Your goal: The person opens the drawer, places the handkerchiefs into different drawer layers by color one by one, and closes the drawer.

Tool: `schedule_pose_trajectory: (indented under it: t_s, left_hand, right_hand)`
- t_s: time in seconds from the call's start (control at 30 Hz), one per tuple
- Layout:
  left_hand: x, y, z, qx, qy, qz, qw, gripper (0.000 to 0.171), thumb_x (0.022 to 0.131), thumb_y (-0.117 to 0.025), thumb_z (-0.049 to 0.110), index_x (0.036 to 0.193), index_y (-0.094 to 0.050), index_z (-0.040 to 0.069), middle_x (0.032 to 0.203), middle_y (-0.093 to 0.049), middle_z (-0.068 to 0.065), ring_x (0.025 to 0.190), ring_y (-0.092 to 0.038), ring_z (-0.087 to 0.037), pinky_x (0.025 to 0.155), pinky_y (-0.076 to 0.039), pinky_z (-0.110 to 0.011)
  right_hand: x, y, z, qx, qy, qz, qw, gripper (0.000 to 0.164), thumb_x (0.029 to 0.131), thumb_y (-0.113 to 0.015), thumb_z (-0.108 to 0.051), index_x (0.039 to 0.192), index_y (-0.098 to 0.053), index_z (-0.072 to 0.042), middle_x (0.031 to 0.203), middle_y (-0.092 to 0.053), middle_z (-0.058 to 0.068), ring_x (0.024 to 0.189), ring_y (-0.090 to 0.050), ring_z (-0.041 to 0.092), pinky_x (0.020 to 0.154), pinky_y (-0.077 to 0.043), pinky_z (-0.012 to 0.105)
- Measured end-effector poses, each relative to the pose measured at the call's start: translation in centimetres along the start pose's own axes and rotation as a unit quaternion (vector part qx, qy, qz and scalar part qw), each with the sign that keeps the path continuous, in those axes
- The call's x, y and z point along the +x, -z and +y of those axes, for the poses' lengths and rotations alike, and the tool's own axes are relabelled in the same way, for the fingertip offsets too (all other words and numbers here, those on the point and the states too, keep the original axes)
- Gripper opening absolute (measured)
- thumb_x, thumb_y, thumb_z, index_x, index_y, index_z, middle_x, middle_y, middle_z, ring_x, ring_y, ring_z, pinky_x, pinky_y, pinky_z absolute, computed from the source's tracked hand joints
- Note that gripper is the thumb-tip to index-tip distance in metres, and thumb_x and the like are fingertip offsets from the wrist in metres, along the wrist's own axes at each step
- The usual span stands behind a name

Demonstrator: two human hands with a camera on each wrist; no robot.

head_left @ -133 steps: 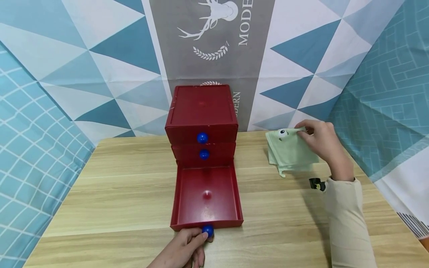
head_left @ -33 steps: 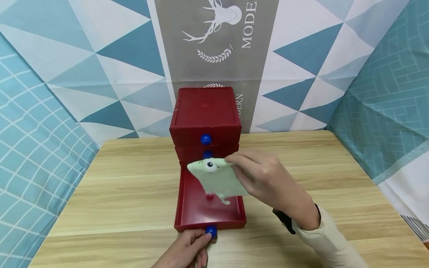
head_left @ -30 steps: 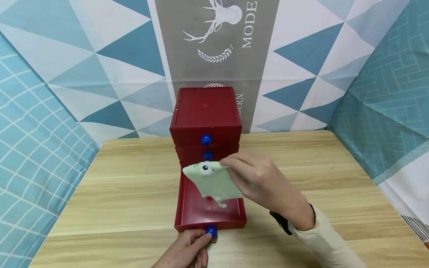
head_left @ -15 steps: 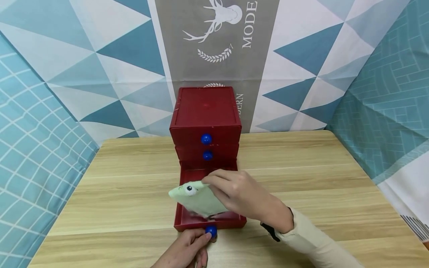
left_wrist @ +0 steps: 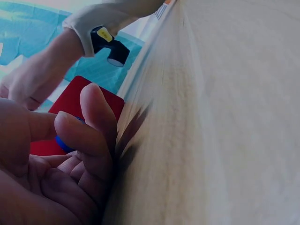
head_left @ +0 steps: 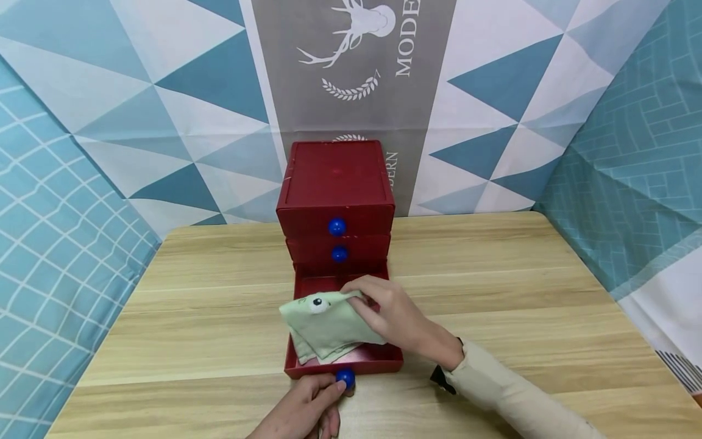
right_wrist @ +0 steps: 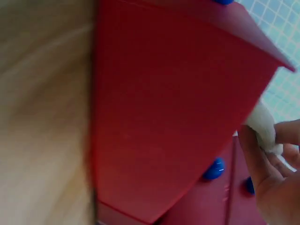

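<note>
A pale green cloth with a cartoon eye hangs in the pulled-out bottom drawer of a red drawer cabinet. My right hand pinches the cloth by its upper edge, over the drawer's right side. The cloth's lower folds are down inside the drawer, and its left corner overlaps the left wall. At the drawer's front, my left hand pinches the round blue knob between thumb and fingers. In the right wrist view the cloth shows between thumb and fingers, just above the drawer's side wall.
Two upper drawers with blue knobs are pushed in above the bottom one. The cabinet stands at the back of a wooden table, before a patterned cloth backdrop. A black strap-like piece sits at the right wrist.
My right hand has lifted the green cloth from the table's right side, carried it left over the drawer and lowered it inside. The left hand has stayed on the knob.
</note>
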State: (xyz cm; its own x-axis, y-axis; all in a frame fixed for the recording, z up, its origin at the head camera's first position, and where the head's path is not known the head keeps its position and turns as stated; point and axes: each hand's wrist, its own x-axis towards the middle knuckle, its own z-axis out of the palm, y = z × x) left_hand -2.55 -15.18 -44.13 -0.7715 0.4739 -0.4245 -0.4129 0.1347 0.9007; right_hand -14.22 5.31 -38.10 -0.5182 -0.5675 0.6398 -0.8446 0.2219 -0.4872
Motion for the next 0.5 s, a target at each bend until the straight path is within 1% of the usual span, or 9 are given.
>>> schedule_pose_trajectory:
  t_s: [0.1, 0.17, 0.23, 0.3, 0.37, 0.5]
  left_hand:
    - [-0.1, 0.0, 0.0, 0.004, -0.003, -0.001, 1.0, 0.037, 0.106, -0.047, 0.033, 0.096, -0.061, 0.001, 0.062, -0.061, -0.002, 0.049, -0.053, -0.006, 0.043, -0.039, -0.015]
    - [-0.1, -0.1, 0.0, 0.007, -0.004, 0.0, 1.0, 0.037, 0.106, -0.047, 0.034, 0.095, -0.061, 0.001, 0.062, -0.061, -0.002, 0.049, -0.052, -0.006, 0.043, -0.039, -0.016]
    - [-0.1, -0.1, 0.0, 0.007, -0.001, 0.001, 1.0, 0.038, 0.106, -0.047, 0.035, 0.095, -0.062, 0.001, 0.062, -0.061, -0.002, 0.048, -0.051, -0.006, 0.043, -0.039, -0.016]
    - [-0.1, -0.1, 0.0, 0.007, 0.002, 0.001, 1.0, 0.039, 0.106, -0.047, 0.035, 0.096, -0.062, 0.001, 0.063, -0.061, -0.003, 0.048, -0.051, -0.006, 0.043, -0.039, -0.016]
    - [-0.1, -0.2, 0.1, 0.007, 0.004, 0.0, 1.0, 0.038, 0.106, -0.048, 0.036, 0.097, -0.062, 0.001, 0.063, -0.061, -0.002, 0.049, -0.052, -0.006, 0.043, -0.04, -0.016]
    - [-0.2, -0.1, 0.2, 0.0, 0.014, -0.003, 0.9999, 0.038, 0.105, -0.049, 0.037, 0.1, -0.062, 0.002, 0.065, -0.062, -0.002, 0.05, -0.053, -0.006, 0.044, -0.04, -0.014]
  right_hand:
    - [-0.3, -0.1, 1.0, -0.007, -0.042, 0.015, 0.999, 0.015, 0.094, -0.066, -0.002, 0.108, -0.069, -0.006, 0.103, -0.07, 0.001, 0.08, -0.058, 0.007, 0.067, -0.05, 0.018]
    - [-0.3, -0.1, 1.6, -0.017, -0.066, 0.016, 0.998, 0.013, 0.094, -0.066, -0.003, 0.107, -0.069, -0.006, 0.103, -0.07, 0.001, 0.08, -0.058, 0.007, 0.068, -0.05, 0.02]
    - [-0.3, 0.0, 2.2, -0.022, -0.08, 0.013, 0.996, 0.013, 0.094, -0.066, -0.002, 0.106, -0.069, -0.005, 0.103, -0.07, 0.002, 0.084, -0.06, 0.009, 0.07, -0.052, 0.023]
    - [-0.2, 0.1, 2.8, -0.026, -0.093, 0.005, 0.995, 0.013, 0.094, -0.066, -0.002, 0.106, -0.069, -0.005, 0.104, -0.07, 0.003, 0.09, -0.062, 0.01, 0.076, -0.054, 0.026]
    - [-0.2, 0.1, 3.3, -0.029, -0.1, 0.0, 0.995, 0.013, 0.094, -0.066, -0.001, 0.106, -0.069, -0.005, 0.104, -0.07, 0.003, 0.094, -0.064, 0.012, 0.079, -0.056, 0.028]
    - [-0.1, -0.3, 4.4, -0.044, -0.115, -0.006, 0.992, 0.012, 0.094, -0.066, 0.0, 0.105, -0.068, -0.004, 0.103, -0.071, 0.005, 0.097, -0.066, 0.014, 0.083, -0.057, 0.031]
